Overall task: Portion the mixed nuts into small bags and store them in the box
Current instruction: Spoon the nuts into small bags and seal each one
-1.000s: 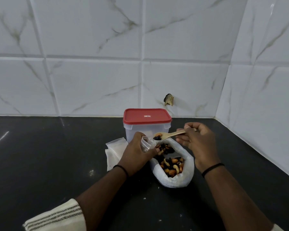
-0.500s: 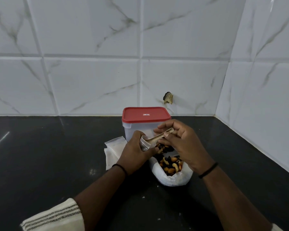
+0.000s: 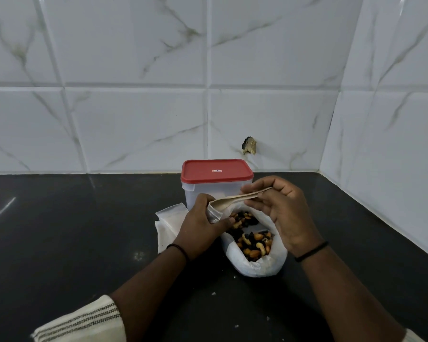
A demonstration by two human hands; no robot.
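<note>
Since the frame one second ago the right hand (image 3: 283, 215) has swung in from the right and turned palm-up over the large bag; the spoon, then level and loaded with nuts, now tilts bowl-down into the small bag. Since half a second ago, little change in either hand.

Right hand: fingers and thumb pinch the handle end of the pale wooden spoon (image 3: 235, 201). The spoon slants down to the left, and its bowl sits inside the mouth of the small clear plastic bag (image 3: 214, 213). No nuts visible on the bowl.

Left hand (image 3: 203, 230): fingers curled round the small clear bag, holding its mouth up and open toward the spoon. Contents of the small bag cannot be made out.

Large white plastic bag (image 3: 258, 265): stands open on the black stone counter (image 3: 59, 230), directly below and between the two hands. Mixed nuts (image 3: 255, 243) inside it: cashews, almonds, dark raisin-like pieces.

Translucent plastic box with red lid (image 3: 216, 172): behind the hands, against the white marbled tile wall (image 3: 134, 119), lid on.

Stack of flat white empty bags (image 3: 168, 223): on the counter, left of the large bag, partly hidden by the left hand.

Black band on each wrist. Striped cream sleeve (image 3: 84, 322) at lower left. A few pale crumbs (image 3: 213, 294) on the counter near the forearms.
</note>
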